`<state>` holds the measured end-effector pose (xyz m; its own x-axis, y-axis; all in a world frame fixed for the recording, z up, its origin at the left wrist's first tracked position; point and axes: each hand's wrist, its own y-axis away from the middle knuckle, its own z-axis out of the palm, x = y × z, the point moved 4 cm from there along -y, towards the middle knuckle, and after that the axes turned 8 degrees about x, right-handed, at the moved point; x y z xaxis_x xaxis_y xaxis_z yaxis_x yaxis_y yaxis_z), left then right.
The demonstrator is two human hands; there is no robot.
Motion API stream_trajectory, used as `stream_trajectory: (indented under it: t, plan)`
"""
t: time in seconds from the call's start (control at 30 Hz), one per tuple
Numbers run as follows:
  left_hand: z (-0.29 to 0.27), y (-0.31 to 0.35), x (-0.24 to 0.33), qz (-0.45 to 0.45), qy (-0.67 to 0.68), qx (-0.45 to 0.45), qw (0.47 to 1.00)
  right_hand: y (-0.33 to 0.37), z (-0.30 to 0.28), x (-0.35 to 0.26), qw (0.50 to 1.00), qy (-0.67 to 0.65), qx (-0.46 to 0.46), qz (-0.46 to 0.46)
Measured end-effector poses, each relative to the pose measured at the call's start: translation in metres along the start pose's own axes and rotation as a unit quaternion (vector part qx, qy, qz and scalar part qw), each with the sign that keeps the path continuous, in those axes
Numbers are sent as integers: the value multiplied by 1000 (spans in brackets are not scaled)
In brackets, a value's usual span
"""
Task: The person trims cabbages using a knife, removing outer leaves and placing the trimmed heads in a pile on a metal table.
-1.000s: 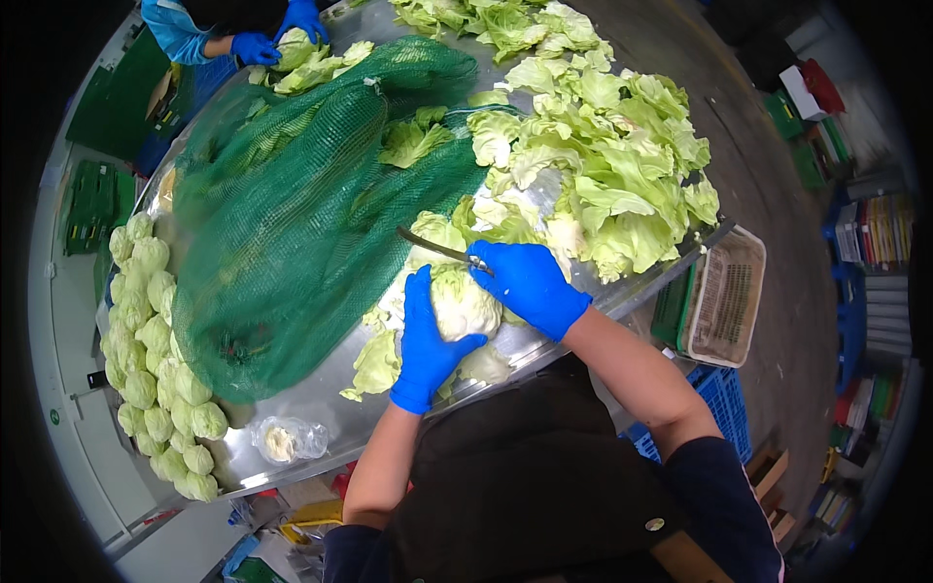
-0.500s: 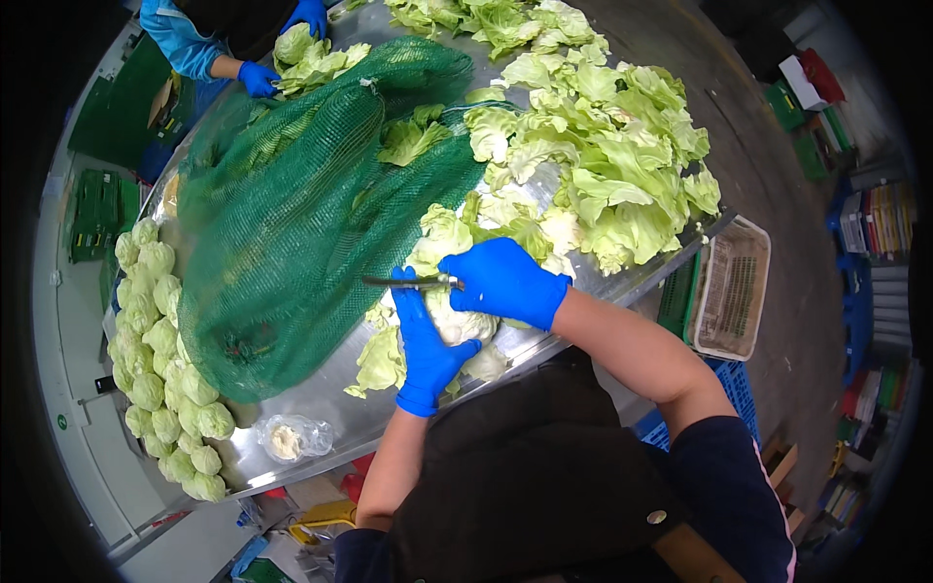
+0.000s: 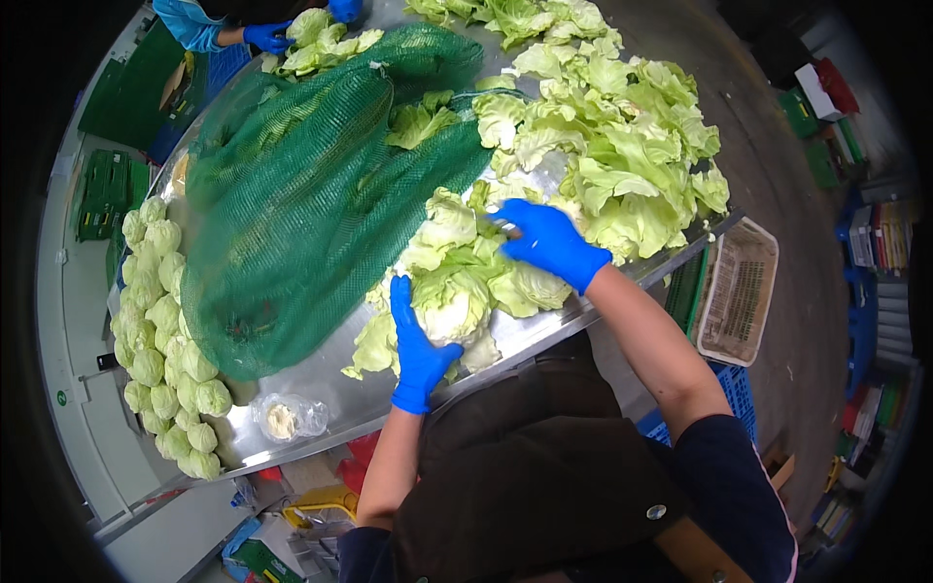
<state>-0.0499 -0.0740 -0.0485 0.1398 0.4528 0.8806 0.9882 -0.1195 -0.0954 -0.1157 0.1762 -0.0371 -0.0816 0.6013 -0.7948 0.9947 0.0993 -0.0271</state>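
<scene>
A pale green cabbage point(image 3: 453, 309) with loosened outer leaves rests on the metal table near its front edge. My left hand point(image 3: 420, 352), in a blue glove, grips its left side, thumb and fingers apart around it. Above and to the right of it, my blue-gloved right hand point(image 3: 552, 243) is closed over the leaves. A small bit of the knife shows by its fingertips; the blade is mostly hidden. An outer leaf point(image 3: 530, 289) spreads out to the right of the cabbage, below my right hand.
A green mesh sack point(image 3: 292, 233) covers the table's middle. Trimmed cabbages point(image 3: 160, 330) are stacked at the left, beside a clear plastic bag point(image 3: 290, 416). Loose leaves point(image 3: 632, 155) pile up at right. A co-worker's gloved hand point(image 3: 268, 37) touches a cabbage at the far left.
My right hand has moved up and right from the cabbage, and the knife blade no longer shows plainly. The outer leaves now lie opened out. My left hand stays at the cabbage's side.
</scene>
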Motion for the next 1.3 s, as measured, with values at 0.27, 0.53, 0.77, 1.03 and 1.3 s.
stream_trajectory:
  t: [0.27, 0.53, 0.77, 1.03, 1.3]
  plan:
    - [6, 14, 14, -9, -13, 17, 1000, -32, 53, -40, 997, 20, 6, -75]
    - [1, 9, 64, 28, -205, -25, 978, 23, 16, -21, 993, -114, 5, 17]
    - [-5, -18, 25, -42, -86, 17, 995, 21, 39, -29, 997, -34, -46, -45]
    - [-13, -24, 5, -91, 5, 24, 996, 11, 54, -49, 991, -37, -52, -114]
    - [-28, -12, -13, -126, 80, 60, 987, -5, 25, 7, 986, -35, 82, 139]
